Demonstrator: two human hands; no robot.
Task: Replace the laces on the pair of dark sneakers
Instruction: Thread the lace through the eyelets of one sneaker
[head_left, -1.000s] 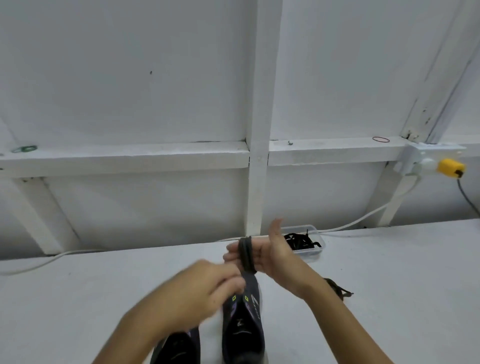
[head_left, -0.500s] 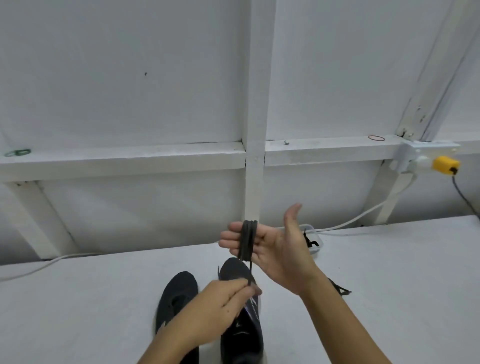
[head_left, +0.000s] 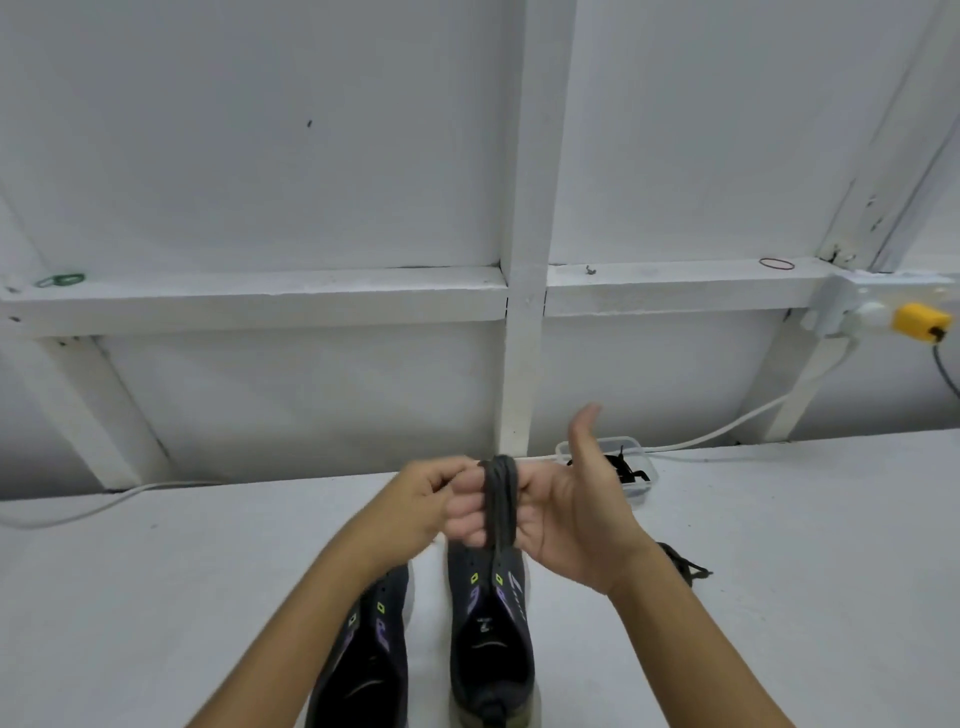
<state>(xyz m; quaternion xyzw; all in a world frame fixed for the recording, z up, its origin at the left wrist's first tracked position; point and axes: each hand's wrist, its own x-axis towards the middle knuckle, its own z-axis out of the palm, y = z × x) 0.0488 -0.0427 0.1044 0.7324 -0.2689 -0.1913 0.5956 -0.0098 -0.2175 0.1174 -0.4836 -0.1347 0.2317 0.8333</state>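
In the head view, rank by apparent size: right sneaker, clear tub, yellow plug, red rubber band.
1. Right sneaker, though nearest the camera.
2. Clear tub, partly hidden by the right hand.
3. Yellow plug and red rubber band: too alike to rank.

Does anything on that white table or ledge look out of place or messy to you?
A few small things. A loose dark lace lies on the table behind the right wrist, outside the clear tub holding other laces. Stray rubber bands sit on the ledge: green at left, red at right. Nothing looks spilled or damaged.
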